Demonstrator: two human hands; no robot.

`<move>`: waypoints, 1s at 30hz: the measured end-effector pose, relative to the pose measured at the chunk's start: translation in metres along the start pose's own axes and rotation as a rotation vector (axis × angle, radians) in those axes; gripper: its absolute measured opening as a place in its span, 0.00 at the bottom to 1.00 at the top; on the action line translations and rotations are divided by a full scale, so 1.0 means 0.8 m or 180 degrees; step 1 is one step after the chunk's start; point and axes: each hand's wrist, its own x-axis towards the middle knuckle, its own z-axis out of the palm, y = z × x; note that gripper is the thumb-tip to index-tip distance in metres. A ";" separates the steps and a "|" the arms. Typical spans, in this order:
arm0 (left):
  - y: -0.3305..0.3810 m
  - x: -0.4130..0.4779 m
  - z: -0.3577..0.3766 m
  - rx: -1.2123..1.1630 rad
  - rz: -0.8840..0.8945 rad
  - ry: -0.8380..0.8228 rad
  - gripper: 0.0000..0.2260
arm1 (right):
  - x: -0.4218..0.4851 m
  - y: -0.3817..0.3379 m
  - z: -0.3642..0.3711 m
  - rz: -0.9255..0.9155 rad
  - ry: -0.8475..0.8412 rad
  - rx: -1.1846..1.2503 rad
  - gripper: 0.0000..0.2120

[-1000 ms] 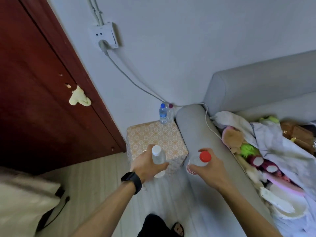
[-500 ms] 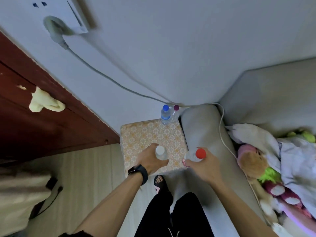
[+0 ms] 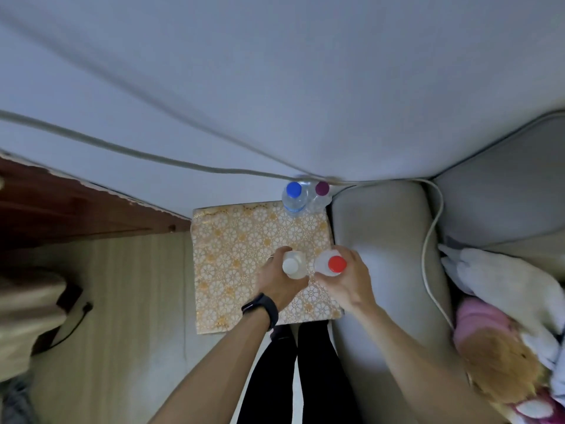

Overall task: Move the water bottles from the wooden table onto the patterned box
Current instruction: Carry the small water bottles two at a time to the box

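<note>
I look straight down on the patterned box [image 3: 232,255], orange with white flowers. My left hand [image 3: 278,283], with a black watch at the wrist, grips a white-capped bottle [image 3: 292,265] upright over the box's right half. Beside it my right hand [image 3: 347,278] grips a red-capped bottle [image 3: 335,264], also upright over the box. At the box's far right corner, against the wall, stand a blue-capped bottle [image 3: 294,194] and a purple-capped bottle [image 3: 321,192]. I cannot tell whether the held bottles touch the box top.
A grey sofa armrest [image 3: 382,240] flanks the box on the right, with a white cable [image 3: 428,240] over it and plush toys [image 3: 501,356] and cloth further right. A dark wooden door [image 3: 76,206] is at the left. My legs stand just in front of the box.
The camera has tilted down and moved closer over the box. Both hands have carried their bottles forward, from the box's near edge to above its right half.
</note>
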 end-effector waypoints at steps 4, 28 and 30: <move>-0.010 0.024 0.023 -0.0019 -0.0035 -0.0001 0.31 | 0.026 0.020 0.016 -0.0092 -0.0093 -0.0008 0.33; -0.001 0.082 0.031 -0.0558 0.0133 0.0226 0.29 | 0.065 0.021 0.016 -0.0114 -0.0196 0.0716 0.29; 0.010 0.099 0.026 -0.0537 0.0193 0.0287 0.29 | 0.087 0.009 0.013 -0.0154 -0.0063 0.0743 0.28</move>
